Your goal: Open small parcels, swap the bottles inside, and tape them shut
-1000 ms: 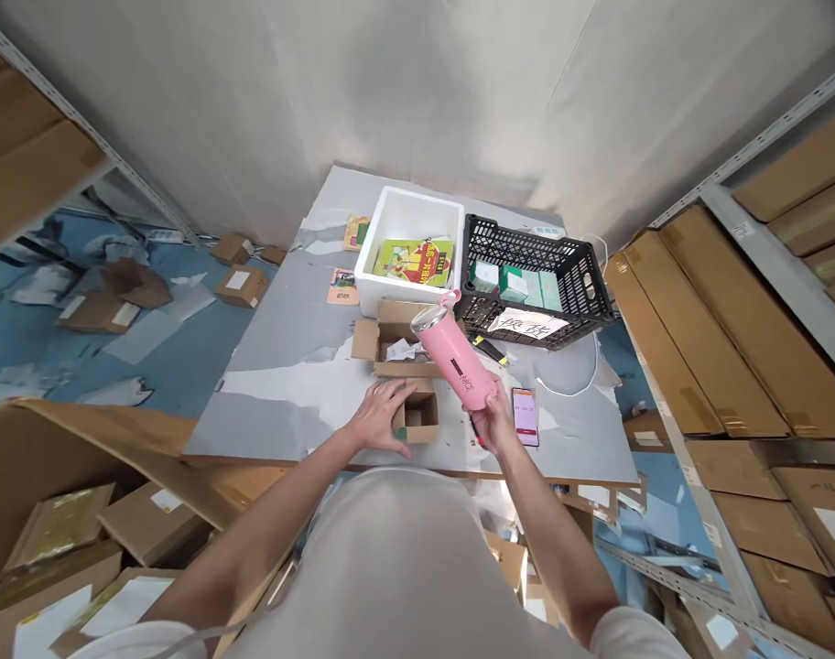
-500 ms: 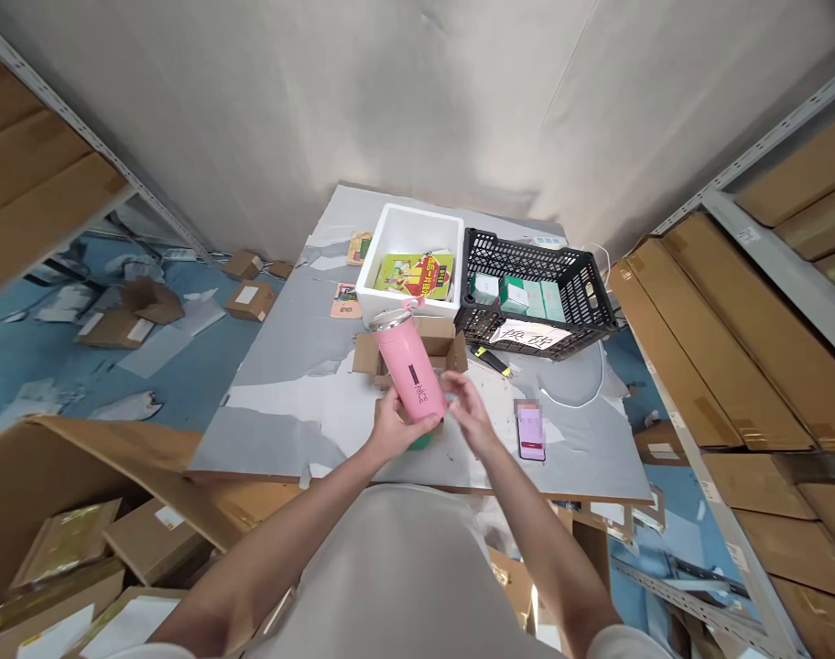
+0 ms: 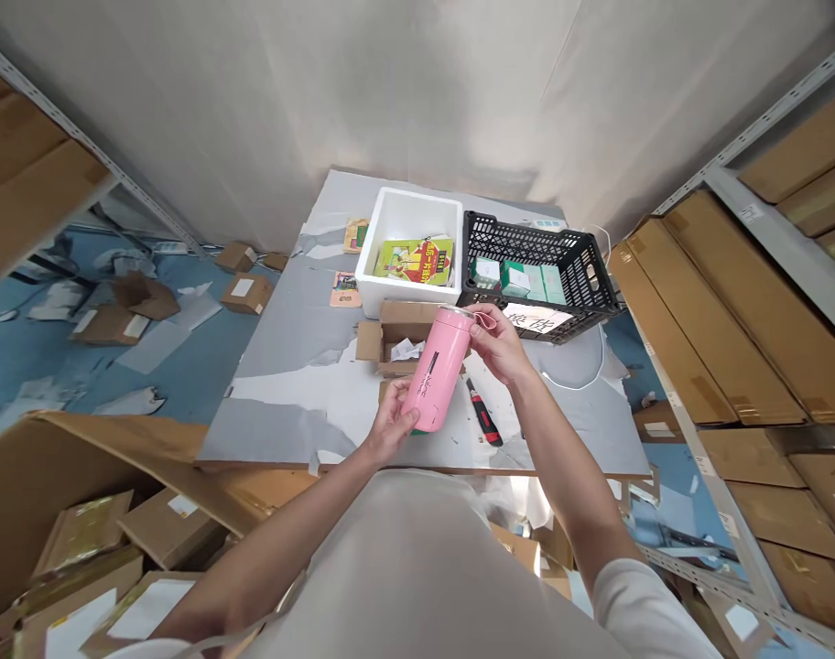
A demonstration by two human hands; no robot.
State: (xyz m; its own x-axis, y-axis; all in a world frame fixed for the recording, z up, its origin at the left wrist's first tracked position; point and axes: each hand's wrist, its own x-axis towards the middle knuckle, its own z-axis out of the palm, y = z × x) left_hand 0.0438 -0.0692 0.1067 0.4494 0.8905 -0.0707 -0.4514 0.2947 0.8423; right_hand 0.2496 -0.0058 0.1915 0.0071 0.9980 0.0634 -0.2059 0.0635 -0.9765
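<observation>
A pink insulated tumbler (image 3: pixel 439 371) with dark lettering and a metal-rimmed lid is tilted over the table, its top leaning right. My left hand (image 3: pixel 392 423) grips it near the base. My right hand (image 3: pixel 501 346) is closed on the lid end, by the pink strap loop (image 3: pixel 484 319). Behind the tumbler stands a small open cardboard box (image 3: pixel 369 340) with crumpled white paper (image 3: pixel 406 350) inside. Under the tumbler's base a bit of something green shows, mostly hidden. A red and black utility knife (image 3: pixel 484 414) lies to the right of the tumbler.
A white foam box (image 3: pixel 409 291) holding colourful booklets (image 3: pixel 417 261) stands at the back, beside a black plastic crate (image 3: pixel 582 311) with green and white boxes (image 3: pixel 527 279). A white cable (image 3: pixel 582 386) curves on the right. Large cartons (image 3: pixel 733 311) fill the right shelf; an open carton (image 3: pixel 143 458) sits front left.
My right hand has moved from beside the base up to the lid. The tumbler's top has swung from left to right. The red and black knife now shows; my right arm covers the phone.
</observation>
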